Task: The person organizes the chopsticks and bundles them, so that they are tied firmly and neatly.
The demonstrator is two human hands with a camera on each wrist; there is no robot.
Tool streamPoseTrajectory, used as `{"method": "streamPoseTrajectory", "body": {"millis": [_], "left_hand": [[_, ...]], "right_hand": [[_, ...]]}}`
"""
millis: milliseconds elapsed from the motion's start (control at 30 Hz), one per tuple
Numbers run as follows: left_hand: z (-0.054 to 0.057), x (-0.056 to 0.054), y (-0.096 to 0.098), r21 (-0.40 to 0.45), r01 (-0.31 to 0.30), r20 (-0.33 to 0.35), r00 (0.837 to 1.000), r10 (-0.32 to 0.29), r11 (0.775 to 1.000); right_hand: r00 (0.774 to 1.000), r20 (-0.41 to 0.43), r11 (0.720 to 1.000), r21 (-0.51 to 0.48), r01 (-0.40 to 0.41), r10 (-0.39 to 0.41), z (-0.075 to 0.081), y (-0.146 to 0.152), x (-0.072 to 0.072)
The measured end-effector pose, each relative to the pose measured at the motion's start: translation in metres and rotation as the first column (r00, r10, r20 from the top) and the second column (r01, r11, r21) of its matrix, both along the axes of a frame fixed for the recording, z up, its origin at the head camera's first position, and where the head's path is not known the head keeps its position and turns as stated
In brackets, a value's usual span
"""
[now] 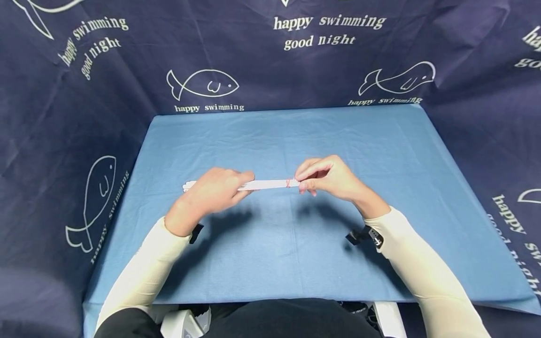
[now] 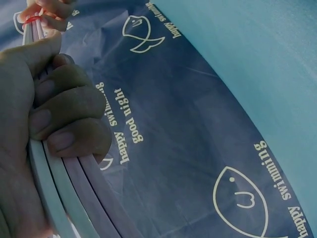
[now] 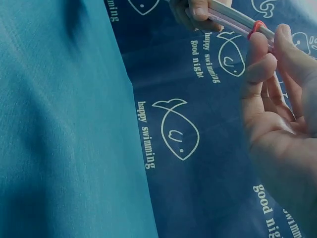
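Observation:
A bundle of long, flat white strips (image 1: 270, 184) is held level above the table. My left hand (image 1: 215, 190) grips it toward its left end, and in the left wrist view the fingers (image 2: 69, 106) curl round the strips, whose loose ends fan apart below the palm. Near the right end a thin red band (image 3: 256, 29), which looks like a rubber band, circles the bundle. My right hand (image 1: 336, 178) pinches the bundle's tip just beyond this band, between thumb and fingertips. Part of the strips is hidden inside the left hand.
A blue cloth covers the table (image 1: 270, 263). Dark blue curtains (image 1: 296, 65) with white fish drawings and lettering stand along the back and both sides. The person's lap and some white objects (image 1: 181, 324) show below the table's front edge.

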State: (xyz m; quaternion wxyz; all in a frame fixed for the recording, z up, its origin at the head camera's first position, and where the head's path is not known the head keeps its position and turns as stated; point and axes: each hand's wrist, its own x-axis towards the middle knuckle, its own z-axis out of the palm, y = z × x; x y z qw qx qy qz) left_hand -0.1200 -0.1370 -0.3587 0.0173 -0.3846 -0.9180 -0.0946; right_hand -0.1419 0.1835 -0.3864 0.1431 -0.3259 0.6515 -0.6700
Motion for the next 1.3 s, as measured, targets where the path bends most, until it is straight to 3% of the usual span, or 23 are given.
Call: {"method": "streamPoseTrajectory", "body": {"millis": [133, 300, 500, 633, 867, 1033, 1200, 1300], "left_hand": [[0.000, 0.000, 0.002, -0.006, 0.004, 0.000, 1.000, -0.004, 1.000], [0.003, 0.000, 0.003, -0.024, -0.025, 0.007, 1.000, 0.026, 0.999], [0.006, 0.000, 0.005, -0.041, -0.054, 0.022, 0.998, 0.055, 0.998], [0.006, -0.001, 0.008, -0.043, -0.060, 0.015, 0.998, 0.061, 0.997], [0.014, -0.001, 0.012, -0.059, -0.059, -0.029, 0.998, 0.057, 0.996], [0.022, -0.002, 0.020, -0.059, -0.057, -0.078, 0.996, 0.053, 0.997], [0.018, -0.003, 0.034, -0.051, 0.011, -0.056, 0.998, -0.014, 0.999], [0.014, -0.002, 0.037, -0.033, 0.011, -0.043, 0.999, -0.013, 0.999]], "right_hand": [[0.999, 0.026, 0.999, 0.029, 0.042, -0.042, 0.000, -0.001, 0.000], [0.990, -0.025, 0.990, 0.024, 0.139, -0.139, -0.002, -0.007, 0.007], [0.954, -0.131, 0.960, 0.034, 0.276, -0.270, -0.003, -0.019, 0.017], [0.939, -0.160, 0.949, 0.039, 0.313, -0.303, -0.004, -0.021, 0.021], [0.934, -0.156, 0.943, 0.044, 0.331, -0.321, -0.005, -0.020, 0.019], [0.939, -0.180, 0.954, 0.013, 0.299, -0.292, -0.002, -0.024, 0.017], [0.951, -0.205, 0.966, 0.067, 0.250, -0.232, -0.003, -0.031, 0.020], [0.951, -0.209, 0.963, 0.093, 0.251, -0.228, -0.002, -0.030, 0.023]]}}
